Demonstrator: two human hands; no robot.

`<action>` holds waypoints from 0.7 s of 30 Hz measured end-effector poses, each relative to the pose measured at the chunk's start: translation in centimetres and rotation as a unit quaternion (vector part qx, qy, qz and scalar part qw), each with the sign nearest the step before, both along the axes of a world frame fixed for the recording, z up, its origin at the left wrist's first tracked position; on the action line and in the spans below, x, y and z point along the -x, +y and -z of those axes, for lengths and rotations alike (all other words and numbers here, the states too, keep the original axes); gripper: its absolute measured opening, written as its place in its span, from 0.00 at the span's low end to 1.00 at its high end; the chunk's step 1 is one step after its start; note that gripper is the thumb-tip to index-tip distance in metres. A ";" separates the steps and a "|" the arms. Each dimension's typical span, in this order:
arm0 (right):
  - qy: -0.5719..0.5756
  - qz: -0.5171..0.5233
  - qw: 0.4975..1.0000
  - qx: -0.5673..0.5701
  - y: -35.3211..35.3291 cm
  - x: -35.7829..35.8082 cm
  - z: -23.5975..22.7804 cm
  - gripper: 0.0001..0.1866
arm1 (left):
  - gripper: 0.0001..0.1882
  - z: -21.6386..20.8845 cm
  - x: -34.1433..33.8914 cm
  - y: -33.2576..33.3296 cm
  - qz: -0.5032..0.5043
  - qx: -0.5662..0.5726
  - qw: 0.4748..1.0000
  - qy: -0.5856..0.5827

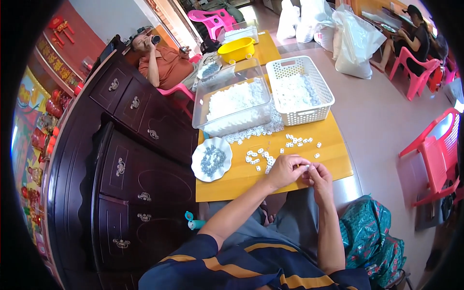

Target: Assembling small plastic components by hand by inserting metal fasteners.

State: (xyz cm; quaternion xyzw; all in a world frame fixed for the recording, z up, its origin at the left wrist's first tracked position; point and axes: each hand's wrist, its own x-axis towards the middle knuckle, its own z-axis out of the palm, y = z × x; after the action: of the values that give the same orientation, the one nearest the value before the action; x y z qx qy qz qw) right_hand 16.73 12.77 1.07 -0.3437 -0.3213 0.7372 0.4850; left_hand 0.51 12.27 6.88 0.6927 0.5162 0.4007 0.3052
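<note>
My left hand [286, 170] and my right hand [320, 180] meet above the table's near edge, fingertips pinched together. Between them is a small white plastic piece [307, 166], mostly covered by the fingers; which fingers bear it is hard to make out. Beyond my left hand lie several loose white pieces [270, 161] with dark dots or holes, and others [299, 140] are scattered farther back. A white plate with a wavy rim [196, 165] stands left of them, holding a heap of small grey parts [212, 160].
A clear plastic bin [232, 126] and a white perforated basket [306, 115], both with white pieces, stand on the wooden table [232, 192]. Behind is a yellow tub [237, 50]. A dark cabinet [145, 174] borders the left; a green patterned bag [366, 227] sits right. Two people sit farther off.
</note>
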 end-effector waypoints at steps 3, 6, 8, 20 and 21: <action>-0.025 -0.034 0.999 -0.020 -0.3 -0.3 0.4 0.07 | 0.07 0.2 -0.1 -0.9 -0.009 0.011 1.000 -0.009; -0.097 -0.031 0.991 -0.090 -0.6 -0.3 0.6 0.09 | 0.10 0.5 0.2 -1.6 -0.011 0.015 0.999 -0.034; -0.128 -0.032 0.984 -0.119 0.0 0.0 0.1 0.11 | 0.11 1.6 0.3 -1.3 -0.019 0.031 0.992 -0.117; -0.525 0.155 0.747 -0.376 -0.1 0.2 -0.4 0.06 | 0.05 2.8 1.2 -4.1 -0.083 0.117 0.967 -0.211; -0.567 0.165 0.695 -0.410 -0.2 0.2 -0.2 0.06 | 0.04 3.2 1.0 -4.5 -0.079 0.115 0.970 -0.198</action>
State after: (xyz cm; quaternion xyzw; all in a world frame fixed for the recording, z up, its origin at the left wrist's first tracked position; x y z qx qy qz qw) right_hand 16.58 12.57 1.27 -0.5109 -0.7438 0.1060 0.4178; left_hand -0.47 7.78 3.68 0.5165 0.5411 0.4908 0.4466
